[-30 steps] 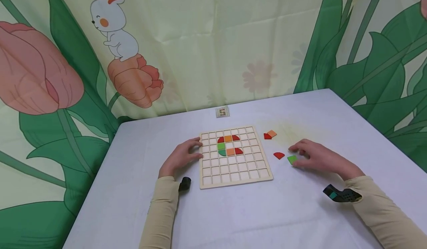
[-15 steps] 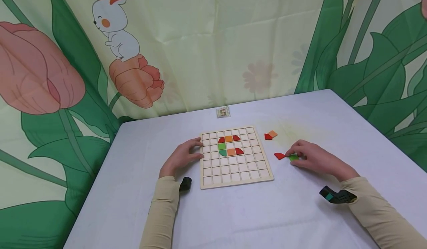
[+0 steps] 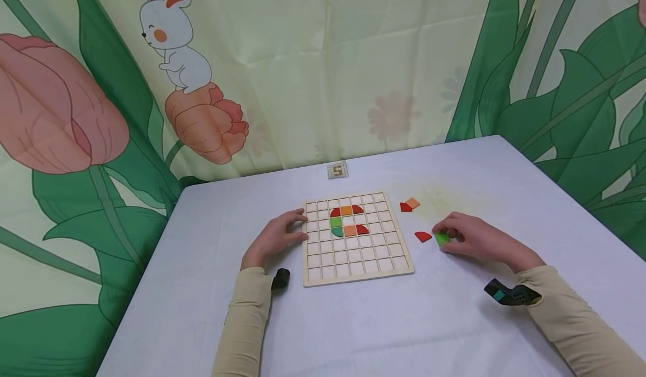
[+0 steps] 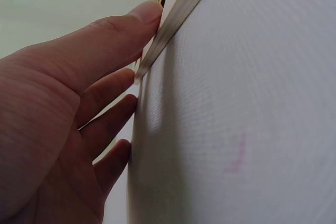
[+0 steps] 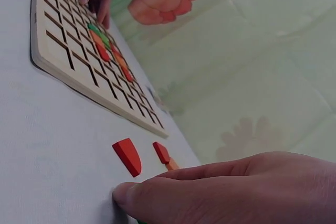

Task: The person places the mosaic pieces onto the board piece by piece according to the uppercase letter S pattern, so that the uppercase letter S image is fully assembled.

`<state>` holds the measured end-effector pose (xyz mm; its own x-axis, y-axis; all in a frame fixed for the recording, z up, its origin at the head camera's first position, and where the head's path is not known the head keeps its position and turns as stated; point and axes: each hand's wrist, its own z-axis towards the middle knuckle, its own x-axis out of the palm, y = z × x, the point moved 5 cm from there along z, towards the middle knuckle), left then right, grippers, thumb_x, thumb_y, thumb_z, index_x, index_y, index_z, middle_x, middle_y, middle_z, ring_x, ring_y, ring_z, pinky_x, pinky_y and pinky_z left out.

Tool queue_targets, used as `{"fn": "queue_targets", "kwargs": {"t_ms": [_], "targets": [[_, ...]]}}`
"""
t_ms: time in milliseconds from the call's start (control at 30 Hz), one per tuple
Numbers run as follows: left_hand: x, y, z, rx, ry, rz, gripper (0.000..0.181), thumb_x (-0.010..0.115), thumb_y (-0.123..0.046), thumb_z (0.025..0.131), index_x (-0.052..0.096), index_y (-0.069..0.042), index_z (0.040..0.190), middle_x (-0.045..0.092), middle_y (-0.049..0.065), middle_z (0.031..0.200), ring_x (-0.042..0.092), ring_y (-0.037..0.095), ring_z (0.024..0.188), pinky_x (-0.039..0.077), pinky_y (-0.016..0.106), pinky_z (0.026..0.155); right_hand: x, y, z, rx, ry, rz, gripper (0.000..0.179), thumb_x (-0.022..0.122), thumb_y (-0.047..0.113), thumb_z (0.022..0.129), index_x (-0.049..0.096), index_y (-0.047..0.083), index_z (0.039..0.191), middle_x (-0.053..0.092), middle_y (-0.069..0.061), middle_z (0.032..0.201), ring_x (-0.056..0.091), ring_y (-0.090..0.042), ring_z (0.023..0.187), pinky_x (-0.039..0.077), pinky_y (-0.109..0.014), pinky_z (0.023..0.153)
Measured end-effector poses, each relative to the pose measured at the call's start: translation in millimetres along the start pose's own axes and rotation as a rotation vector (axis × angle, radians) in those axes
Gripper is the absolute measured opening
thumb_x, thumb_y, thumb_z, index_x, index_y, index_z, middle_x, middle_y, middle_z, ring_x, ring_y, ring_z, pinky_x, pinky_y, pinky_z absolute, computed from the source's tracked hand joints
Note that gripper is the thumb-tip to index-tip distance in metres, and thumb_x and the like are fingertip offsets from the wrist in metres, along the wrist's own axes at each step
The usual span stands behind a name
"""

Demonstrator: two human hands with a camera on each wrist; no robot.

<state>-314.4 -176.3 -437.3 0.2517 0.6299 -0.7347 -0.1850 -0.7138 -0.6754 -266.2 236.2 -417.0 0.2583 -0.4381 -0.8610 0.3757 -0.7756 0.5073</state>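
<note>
A wooden grid board [image 3: 357,279] lies on the table, with red, orange and green tiles set in several cells. At its left edge rests my left hand [image 3: 274,238], thumb and fingertips touching the wood; in the left wrist view the thumb [image 4: 146,13] lies against the rim and the fingers are loosely extended. Right of the board, my right hand [image 3: 476,240] pinches a green square tile [image 3: 442,239] low over the cloth. Just left of that tile is a red quarter-round tile [image 3: 423,236]. In the right wrist view the hand mostly hides the green tile.
Farther back, a red tile [image 3: 406,207] touches an orange square tile [image 3: 413,203]. Behind the board lies a small pattern card [image 3: 337,170]. A white cloth covers the table [image 3: 393,326], and a printed curtain [image 3: 313,74] hangs behind it.
My right hand has moved slightly left and its fingers have closed on the green tile, which has turned a little. The left hand stays on the board's edge.
</note>
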Motion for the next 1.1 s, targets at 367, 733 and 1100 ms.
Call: {"fn": "queue_targets", "kwargs": {"t_ms": [367, 733, 1100], "targets": [[0.6, 0.2, 1.2, -0.005, -0.003, 0.008, 0.048, 0.078, -0.022, 0.085, 0.062, -0.009, 0.128, 0.04, 0.001, 0.153, 0.029, 0.023, 0.145, 0.025, 0.041, 0.118, -2.2, -0.7, 5.4, -0.001, -0.027, -0.012, 0.031, 0.075, 0.014, 0.086, 0.069, 0.004, 0.115, 0.061, -0.001, 0.101, 0.055, -0.017, 0.09, 0.053, -0.029, 0.074], [0.1, 0.4, 0.5, 0.015, -0.005, 0.011, 0.048, 0.078, -0.022, 0.085, 0.062, -0.009, 0.128, 0.041, 0.002, 0.153, 0.03, 0.024, 0.144, 0.025, 0.041, 0.118, 3.9, 28.0, 27.5, -0.057, -0.117, 0.042, 0.026, 0.071, 0.014, 0.089, 0.069, 0.004, 0.112, 0.061, -0.003, 0.099, 0.055, -0.015, 0.084, 0.052, -0.027, 0.07], [-0.9, 0.6, 1.1, 0.019, 0.002, 0.013, 0.048, 0.078, -0.022, 0.084, 0.062, -0.009, 0.128, 0.041, 0.002, 0.153, 0.03, 0.024, 0.144, 0.025, 0.04, 0.118, 29.0, 71.6, 53.8, -0.178, -0.031, 0.052, 0.027, 0.071, 0.014, 0.089, 0.07, 0.003, 0.113, 0.06, -0.002, 0.101, 0.053, -0.013, 0.083, 0.05, -0.026, 0.07]]}}
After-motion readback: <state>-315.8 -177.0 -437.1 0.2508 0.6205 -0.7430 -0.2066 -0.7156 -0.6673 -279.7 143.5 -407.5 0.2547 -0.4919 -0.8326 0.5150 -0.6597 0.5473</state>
